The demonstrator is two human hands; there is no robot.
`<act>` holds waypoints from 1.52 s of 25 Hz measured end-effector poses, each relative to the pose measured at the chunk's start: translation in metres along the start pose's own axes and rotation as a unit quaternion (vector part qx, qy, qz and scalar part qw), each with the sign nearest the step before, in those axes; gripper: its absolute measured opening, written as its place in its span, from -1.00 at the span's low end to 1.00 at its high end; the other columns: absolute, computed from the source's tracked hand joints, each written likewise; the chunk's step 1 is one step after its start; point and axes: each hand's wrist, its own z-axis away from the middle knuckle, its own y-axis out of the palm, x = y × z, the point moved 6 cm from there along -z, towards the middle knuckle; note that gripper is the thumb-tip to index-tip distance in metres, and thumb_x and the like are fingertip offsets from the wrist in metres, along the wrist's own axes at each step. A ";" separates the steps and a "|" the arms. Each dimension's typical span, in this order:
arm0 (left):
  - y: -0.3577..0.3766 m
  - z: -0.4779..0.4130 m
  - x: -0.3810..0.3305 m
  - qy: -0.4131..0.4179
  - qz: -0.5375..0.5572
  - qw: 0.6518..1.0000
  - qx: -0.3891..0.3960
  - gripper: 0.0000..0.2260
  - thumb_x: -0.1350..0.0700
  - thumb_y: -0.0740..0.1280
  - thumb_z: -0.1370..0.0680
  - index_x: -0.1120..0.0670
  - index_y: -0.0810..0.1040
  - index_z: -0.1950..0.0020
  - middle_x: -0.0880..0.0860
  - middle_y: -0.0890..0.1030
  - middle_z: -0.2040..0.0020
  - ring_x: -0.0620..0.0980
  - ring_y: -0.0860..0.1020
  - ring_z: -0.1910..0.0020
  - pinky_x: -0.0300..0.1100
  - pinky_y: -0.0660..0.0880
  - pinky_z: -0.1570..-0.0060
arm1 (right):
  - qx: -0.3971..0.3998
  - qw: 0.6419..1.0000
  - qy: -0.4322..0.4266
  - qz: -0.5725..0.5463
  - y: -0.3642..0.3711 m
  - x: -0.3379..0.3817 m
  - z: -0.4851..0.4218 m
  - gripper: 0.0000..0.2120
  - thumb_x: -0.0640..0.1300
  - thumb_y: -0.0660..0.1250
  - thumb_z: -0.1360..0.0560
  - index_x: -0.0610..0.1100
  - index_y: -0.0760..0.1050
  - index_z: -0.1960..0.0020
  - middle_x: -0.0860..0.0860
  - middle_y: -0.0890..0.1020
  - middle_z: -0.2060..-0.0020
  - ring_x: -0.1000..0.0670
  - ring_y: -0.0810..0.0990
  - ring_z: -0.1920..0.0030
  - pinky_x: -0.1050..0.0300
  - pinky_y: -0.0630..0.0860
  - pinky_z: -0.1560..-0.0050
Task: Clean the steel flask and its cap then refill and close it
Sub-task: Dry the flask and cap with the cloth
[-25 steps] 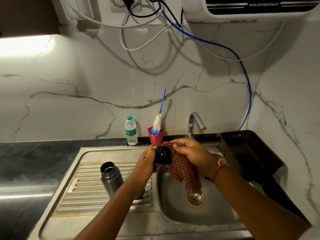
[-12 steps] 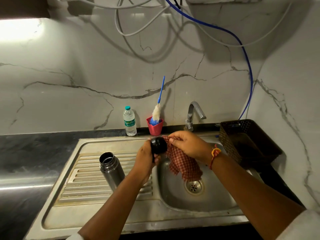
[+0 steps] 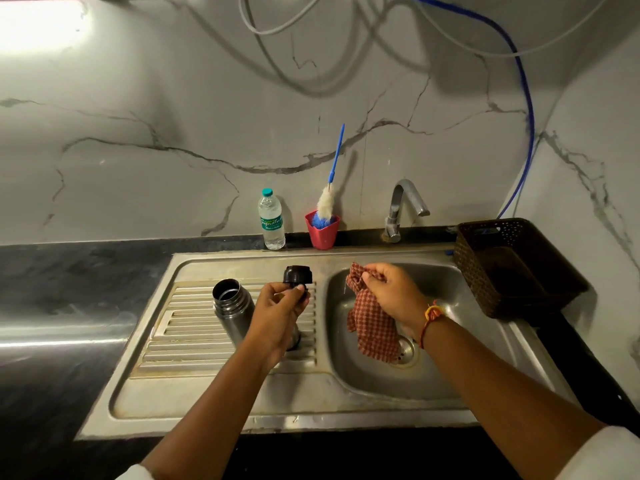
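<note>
Two things on the go rn: left grip pinches the cap over the drainboard, right grip is curled round the cloth over the basin. Flask stands open just beside the left wrist. Imo work a cloth corner into the cap's inside, and mind the forearm bc that flask could tip.

1. home kitchen, judging by the fittings.
2. steel sink with ribbed drainboard, set into a dark stone counter.
3. curved tap against a marble-veined wall.
4. along the back: red cup holding a bottle brush, plastic water bottle, brown perforated basket.
</note>
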 end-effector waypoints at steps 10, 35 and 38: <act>-0.055 0.023 0.038 0.007 -0.138 0.990 -0.021 -0.59 0.39 0.49 -0.47 0.14 0.46 -0.23 0.28 0.66 -0.14 0.21 0.66 -0.13 0.11 0.60 -0.16 | 0.061 0.996 -0.049 0.032 0.046 0.006 0.009 -0.66 -0.10 0.37 -0.55 -0.08 0.50 -0.31 0.06 0.61 -0.11 0.08 0.55 -0.09 0.22 0.46 -0.02; -0.086 0.042 0.086 0.036 -0.514 0.856 -0.045 -0.50 0.16 0.58 -0.42 -0.11 0.39 -0.19 0.06 0.60 -0.25 0.09 0.56 -0.26 -0.06 0.49 -0.23 | 0.059 0.994 -0.071 0.052 0.054 -0.005 0.026 -0.87 -0.15 0.30 -0.60 -0.05 0.56 -0.12 0.13 0.63 0.11 0.17 0.57 0.08 0.30 0.44 0.15; -0.089 0.040 0.087 0.036 -0.521 0.852 -0.048 -0.45 0.14 0.62 -0.38 -0.12 0.39 -0.20 0.06 0.59 -0.29 0.08 0.54 -0.31 -0.02 0.47 -0.30 | 0.057 0.995 -0.066 0.048 0.055 -0.007 0.026 -0.87 -0.14 0.29 -0.60 -0.02 0.56 -0.12 0.12 0.64 0.08 0.16 0.58 0.04 0.25 0.47 0.11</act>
